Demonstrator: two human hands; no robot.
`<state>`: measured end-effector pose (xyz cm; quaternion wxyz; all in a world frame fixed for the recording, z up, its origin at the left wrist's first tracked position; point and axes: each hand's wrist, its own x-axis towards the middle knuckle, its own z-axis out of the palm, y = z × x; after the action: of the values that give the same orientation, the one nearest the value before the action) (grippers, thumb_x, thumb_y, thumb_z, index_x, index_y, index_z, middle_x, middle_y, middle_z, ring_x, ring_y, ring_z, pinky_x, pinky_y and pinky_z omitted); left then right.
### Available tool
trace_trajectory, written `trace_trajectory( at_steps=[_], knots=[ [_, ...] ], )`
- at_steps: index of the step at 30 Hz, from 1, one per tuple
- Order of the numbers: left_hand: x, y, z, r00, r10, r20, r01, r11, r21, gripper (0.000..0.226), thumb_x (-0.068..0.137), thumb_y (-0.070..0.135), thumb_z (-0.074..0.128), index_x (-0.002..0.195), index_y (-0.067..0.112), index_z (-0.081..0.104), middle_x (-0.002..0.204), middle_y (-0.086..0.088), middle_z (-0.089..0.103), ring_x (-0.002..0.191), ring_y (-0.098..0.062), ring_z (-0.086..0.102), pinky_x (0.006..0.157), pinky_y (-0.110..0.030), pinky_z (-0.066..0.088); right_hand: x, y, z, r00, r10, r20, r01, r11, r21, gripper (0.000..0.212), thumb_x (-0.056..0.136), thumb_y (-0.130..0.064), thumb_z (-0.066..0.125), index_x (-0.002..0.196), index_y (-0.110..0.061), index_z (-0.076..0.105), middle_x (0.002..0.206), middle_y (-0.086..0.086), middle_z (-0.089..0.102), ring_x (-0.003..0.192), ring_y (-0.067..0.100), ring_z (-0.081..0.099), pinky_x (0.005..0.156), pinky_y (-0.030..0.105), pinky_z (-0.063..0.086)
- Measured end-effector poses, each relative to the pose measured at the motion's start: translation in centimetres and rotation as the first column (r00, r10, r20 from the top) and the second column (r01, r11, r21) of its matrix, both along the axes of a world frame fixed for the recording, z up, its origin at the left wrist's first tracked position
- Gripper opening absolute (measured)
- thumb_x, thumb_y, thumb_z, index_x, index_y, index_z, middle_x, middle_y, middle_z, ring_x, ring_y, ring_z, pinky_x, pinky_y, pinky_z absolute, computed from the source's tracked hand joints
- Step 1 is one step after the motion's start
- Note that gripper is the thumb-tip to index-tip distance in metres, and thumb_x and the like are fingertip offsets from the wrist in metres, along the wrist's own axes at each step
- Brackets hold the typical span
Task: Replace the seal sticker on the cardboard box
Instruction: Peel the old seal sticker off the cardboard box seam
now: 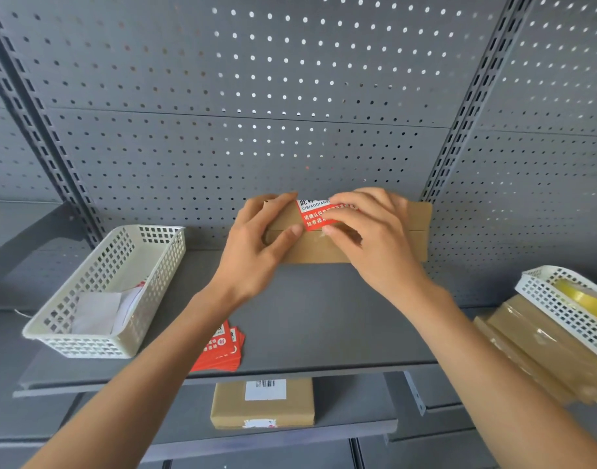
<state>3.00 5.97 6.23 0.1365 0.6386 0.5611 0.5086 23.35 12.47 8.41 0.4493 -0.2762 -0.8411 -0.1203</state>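
A flat brown cardboard box [410, 231] stands on its edge at the back of the grey shelf [324, 326], against the pegboard. A red and white seal sticker [312, 213] lies across its flap seam. My left hand [256, 238] grips the box's left end, thumb pressed just left of the sticker. My right hand [368, 231] covers the sticker's right part, with fingertips and thumb pinching its lower right edge. Whether that edge is lifted off the cardboard I cannot tell.
A stack of red seal stickers [222, 350] lies near the shelf's front edge. A white perforated basket [121, 265] with papers stands at left. At right another basket [561, 299] holds yellow tape, on wrapped parcels [534, 350]. A labelled parcel [263, 402] lies on the lower shelf.
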Motion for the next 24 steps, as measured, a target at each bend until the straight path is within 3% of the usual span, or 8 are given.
trace_trajectory(
  at_steps=[5, 9, 21, 24],
  knots=[
    [-0.1, 0.1, -0.1, 1.0, -0.014, 0.011, 0.014, 1.0, -0.008, 0.044, 0.098, 0.04, 0.06, 0.142, 0.037, 0.053, 0.129, 0.012, 0.051, 0.125, -0.009, 0.05, 0.099, -0.02, 0.042, -1.9, -0.3, 0.7, 0.997, 0.032, 0.064, -0.031, 0.999, -0.008, 0.015, 0.085, -0.025, 0.077, 0.094, -0.013, 0.079, 0.106, 0.0, 0.073, 0.093, 0.027, 0.064, 0.082, 0.042, 0.045],
    [-0.3, 0.3, 0.0, 1.0, -0.009, -0.007, 0.009, 1.0, -0.018, 0.046, 0.098, 0.043, 0.057, 0.142, 0.037, 0.053, 0.131, 0.012, 0.05, 0.125, -0.014, 0.05, 0.1, -0.029, 0.044, -2.1, -0.5, 1.3, 0.99, 0.006, 0.138, -0.007, 1.0, 0.004, 0.018, 0.085, -0.027, 0.077, 0.091, -0.01, 0.078, 0.103, 0.001, 0.073, 0.089, 0.03, 0.064, 0.074, 0.044, 0.052],
    [-0.5, 0.6, 0.2, 0.999, -0.034, -0.014, 0.034, 0.999, -0.021, 0.047, 0.098, 0.045, 0.055, 0.144, 0.038, 0.051, 0.133, 0.011, 0.05, 0.127, -0.019, 0.049, 0.105, -0.041, 0.044, -2.1, -0.9, 1.6, 0.948, -0.098, 0.303, 0.037, 0.979, 0.199, 0.018, 0.095, -0.019, 0.064, 0.085, -0.008, 0.075, 0.095, 0.002, 0.073, 0.087, 0.03, 0.066, 0.063, 0.042, 0.054],
    [-0.5, 0.6, 0.3, 0.999, -0.033, -0.008, 0.033, 0.999, -0.026, 0.047, 0.097, 0.044, 0.055, 0.144, 0.038, 0.051, 0.133, 0.01, 0.05, 0.127, -0.018, 0.048, 0.106, -0.042, 0.043, -2.3, -1.0, 1.8, 0.943, -0.145, 0.298, 0.049, 0.951, 0.306, 0.015, 0.091, -0.013, 0.067, 0.078, -0.009, 0.072, 0.088, 0.001, 0.073, 0.082, 0.027, 0.068, 0.053, 0.036, 0.053]
  ],
)
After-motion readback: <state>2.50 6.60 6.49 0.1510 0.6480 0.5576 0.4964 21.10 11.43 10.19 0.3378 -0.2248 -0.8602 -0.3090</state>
